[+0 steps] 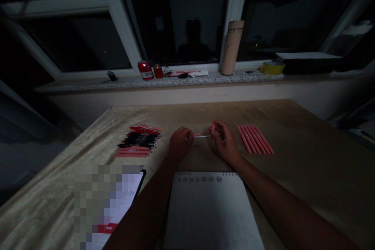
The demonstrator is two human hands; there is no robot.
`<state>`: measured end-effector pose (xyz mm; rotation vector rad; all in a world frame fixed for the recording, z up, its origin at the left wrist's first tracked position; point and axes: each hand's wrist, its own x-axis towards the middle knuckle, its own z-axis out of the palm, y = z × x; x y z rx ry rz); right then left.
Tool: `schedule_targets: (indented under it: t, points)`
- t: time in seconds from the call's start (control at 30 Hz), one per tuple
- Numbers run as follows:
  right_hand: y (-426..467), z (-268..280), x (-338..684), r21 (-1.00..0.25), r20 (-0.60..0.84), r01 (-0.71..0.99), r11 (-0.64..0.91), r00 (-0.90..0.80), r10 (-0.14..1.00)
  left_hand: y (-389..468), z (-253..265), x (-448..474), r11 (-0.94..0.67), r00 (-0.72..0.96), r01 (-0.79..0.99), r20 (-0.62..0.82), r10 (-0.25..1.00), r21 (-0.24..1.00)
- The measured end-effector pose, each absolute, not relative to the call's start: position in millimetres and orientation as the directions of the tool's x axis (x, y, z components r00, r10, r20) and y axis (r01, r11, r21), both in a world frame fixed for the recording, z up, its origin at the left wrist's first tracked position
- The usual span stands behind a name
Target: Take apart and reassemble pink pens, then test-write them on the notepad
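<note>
My left hand (181, 143) is closed on a pink pen part, and a thin pale pen refill (201, 136) stretches from it toward my other hand. My right hand (226, 142) pinches a short pink pen barrel (213, 126) between thumb and fingers, held nearly upright. Exactly how the refill meets the right fingers is too dim to tell. Beyond my right hand, several pink pens (254, 139) lie side by side in a slanted row. A pile of pens (139, 140), pink, black and red, lies left of my left hand.
A spiral notepad (211, 211) with small scribbles along its top lies below my hands. To its left is a partly blurred lit screen (129, 193). On the windowsill stand a red can (145, 70), a red jar (158, 71), a tall tan cylinder (233, 48) and yellow tape (272, 68).
</note>
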<state>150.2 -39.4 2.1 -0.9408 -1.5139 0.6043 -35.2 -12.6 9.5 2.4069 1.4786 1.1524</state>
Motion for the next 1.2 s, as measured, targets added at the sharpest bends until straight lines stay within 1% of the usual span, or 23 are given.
schedule_targets:
  t: [0.17, 0.3, 0.37, 0.53, 0.7, 0.87, 1.03, 1.2]
  points:
    - [-37, 1, 150, -0.816, 0.566, 0.204, 0.541, 0.087, 0.82, -12, 9, -35, -0.531, 0.249, 0.725, 0.552, 0.796, 0.438]
    - [-36, 1, 151, -0.821, 0.517, 0.284, 0.495, 0.003, 0.856, -13, 9, -34, -0.52, 0.243, 0.738, 0.549, 0.799, 0.431]
    - [-37, 2, 150, -0.831, 0.499, 0.283, 0.478, 0.002, 0.866, -12, 9, -34, -0.521, 0.245, 0.739, 0.549, 0.799, 0.428]
    - [-36, 0, 149, -0.846, 0.517, 0.177, 0.504, 0.038, 0.855, -11, 8, -34, -0.525, 0.245, 0.74, 0.559, 0.792, 0.42]
    - [-30, -3, 153, -0.893, 0.45, 0.019, 0.451, 0.087, 0.889, -12, 10, -34, -0.542, 0.271, 0.734, 0.555, 0.787, 0.41]
    - [-25, -6, 156, -0.921, 0.382, -0.03, 0.388, 0.124, 0.916, -13, 11, -33, -0.544, 0.275, 0.734, 0.555, 0.785, 0.406]
    - [-23, -9, 157, -0.93, 0.345, -0.085, 0.359, 0.138, 0.928, -13, 10, -33, -0.551, 0.28, 0.731, 0.56, 0.78, 0.402]
    - [-24, -9, 156, -0.928, 0.359, -0.053, 0.368, 0.136, 0.923, -13, 9, -34, -0.546, 0.29, 0.739, 0.545, 0.787, 0.396]
